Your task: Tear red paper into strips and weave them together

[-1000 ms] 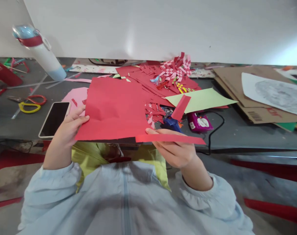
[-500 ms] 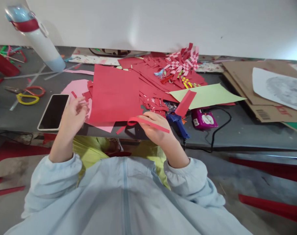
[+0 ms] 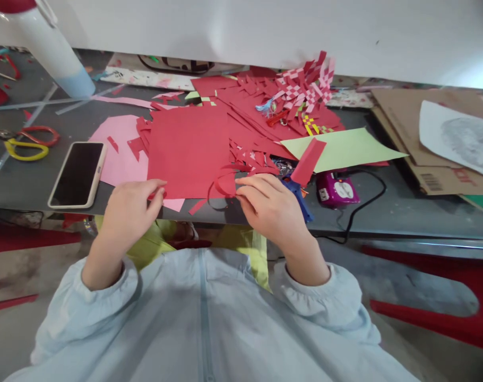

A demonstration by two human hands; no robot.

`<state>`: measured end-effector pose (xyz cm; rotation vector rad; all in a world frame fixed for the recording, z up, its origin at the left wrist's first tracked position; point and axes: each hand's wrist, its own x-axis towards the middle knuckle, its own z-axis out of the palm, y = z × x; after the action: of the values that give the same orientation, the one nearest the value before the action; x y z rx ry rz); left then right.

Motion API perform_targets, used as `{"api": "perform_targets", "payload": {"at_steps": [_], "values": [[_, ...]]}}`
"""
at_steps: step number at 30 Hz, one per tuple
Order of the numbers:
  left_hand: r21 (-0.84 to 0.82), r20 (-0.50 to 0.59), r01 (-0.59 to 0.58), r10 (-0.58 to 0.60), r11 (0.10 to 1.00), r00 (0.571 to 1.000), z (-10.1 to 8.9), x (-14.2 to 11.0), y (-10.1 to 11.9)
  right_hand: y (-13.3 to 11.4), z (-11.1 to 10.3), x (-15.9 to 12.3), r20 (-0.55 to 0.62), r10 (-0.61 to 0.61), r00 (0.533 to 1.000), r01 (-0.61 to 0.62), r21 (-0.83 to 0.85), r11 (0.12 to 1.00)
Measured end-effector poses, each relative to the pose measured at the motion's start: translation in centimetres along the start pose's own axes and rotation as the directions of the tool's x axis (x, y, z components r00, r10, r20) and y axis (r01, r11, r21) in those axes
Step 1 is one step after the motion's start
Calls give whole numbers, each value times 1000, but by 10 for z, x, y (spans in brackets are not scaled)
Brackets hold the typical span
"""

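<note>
Head view. Red sheet (image 3: pixel 186 151) lies mostly flat on the grey table (image 3: pixel 408 215), its near edge close to the table's front edge, pink paper (image 3: pixel 120 151) partly under its left side. Left hand (image 3: pixel 126 215) at the near left corner: thumb and forefinger almost closed, paper pinched between them by the look of it, the other fingers loosely curled. Right hand (image 3: pixel 271 204) at the near right corner, fingertips drawn together on the edge, palm down. Curled strip (image 3: pixel 197 206), red, loops just beside those fingertips; cannot tell whether it is caught in the same pinch.

Handling, my judgement: the sheet is light, thin, fairly stiff for paper, matt enough not to slip. Creases and tears are its weak points. Best held by both near corners with a light, even grip; one corner alone would let it sag. The strip is springier and narrow, easily kinked, better taken near an end than squeezed at the loop.

About: phone (image 3: pixel 77 175) left of the pink paper, scissors (image 3: pixel 26 149) beyond it; cut paper heap (image 3: pixel 257 124) behind the sheet; blue tool (image 3: pixel 305 208) and purple box (image 3: pixel 337 191) to the right.
</note>
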<state>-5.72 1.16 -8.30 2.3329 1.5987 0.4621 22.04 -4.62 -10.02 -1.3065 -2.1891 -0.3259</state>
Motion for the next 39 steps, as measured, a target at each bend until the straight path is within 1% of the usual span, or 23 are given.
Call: {"api": "perform_targets", "payload": {"at_steps": [1, 2, 3, 4, 5, 6, 7, 9, 11, 12, 13, 14, 15, 17, 19, 21, 25, 28, 32, 35, 37, 39], "values": [[-68, -22, 32, -34, 997, 999, 1, -1, 6, -2, -1, 3, -11, -3, 1000, 3, 13, 1000], [-169, -5, 50, -52, 984, 999, 3, -1, 12, -5, -2, 6, -20, -9, 1000, 10, 28, 1000], [-291, 60, 69, -54, 954, 997, 6, -1, 19, -8, -2, 10, -24, -14, 1000, 15, 47, 999], [-422, 138, 88, -32, 902, 990, 10, -1, 25, -12, -3, 13, -24, -28, 999, 30, 72, 997], [-547, 214, 123, -4, 828, 977, 14, 0, 31, -17, -2, 16, -21, -31, 999, 33, 103, 994], [-661, 242, 163, 2, 733, 970, 18, 1, 36, -21, -2, 19, -12, -29, 1000, 31, 140, 990], [-742, 276, 207, 9, 638, 961, 22, 3, 40, -25, -2, 21, -5, -24, 1000, 25, 180, 983], [-867, 286, 269, -25, 419, 958, 28, 8, 45, -32, -1, 24, 14, 0, 1000, -4, 262, 965], [-927, 283, 295, -87, 231, 955, 31, 14, 46, -36, 1, 25, 27, 30, 999, -38, 341, 939], [-940, 286, 301, -113, 160, 952, 31, 17, 45, -37, 1, 26, 33, 49, 998, -58, 380, 923], [-944, 298, 312, -130, 110, 946, 30, 20, 43, -38, 2, 25, 44, 74, 996, -86, 419, 904], [-942, 312, 325, -140, 79, 940, 28, 22, 41, -38, 2, 25, 62, 101, 993, -118, 458, 881], [-938, 328, 339, -141, 65, 934, 26, 24, 38, -39, 3, 24, 91, 129, 988, -157, 496, 854], [-924, 363, 375, -130, 75, 922, 22, 26, 35, -40, 4, 22, 177, 169, 970, -240, 561, 792], [-912, 389, 401, -123, 90, 913, 20, 27, 32, -41, 6, 19, 263, 184, 947, -310, 597, 740], [-906, 406, 417, -122, 75, 906, 18, 28, 30, -43, 7, 16, 318, 187, 929, -353, 618, 703], [-913, 403, 407, -139, 3, 905, 18, 30, 27, -46, 9, 13, 397, 189, 898, -421, 649, 634], [-926, 371, 379, -190, 6, 909, 16, 34, 24, -46, 9, 10, 459, 197, 866, -481, 658, 579], [-947, 296, 319, -272, 42, 916, 12, 42, 21, -44, 10, 4, 533, 224, 816, -565, 654, 503], [-973, 186, 218, -308, 75, 933, 12, 48, 19, -44, 12, -4, 563, 257, 785, -610, 635, 473], [-983, 74, 124, -331, 135, 941, 15, 50, 16, -43, 13, -10, 571, 303, 763, -643, 622, 448], [-967, -58, 35, -353, 252, 934, 18, 52, 13, -43, 13, -13, 552, 373, 746, -666, 624, 409]]}}
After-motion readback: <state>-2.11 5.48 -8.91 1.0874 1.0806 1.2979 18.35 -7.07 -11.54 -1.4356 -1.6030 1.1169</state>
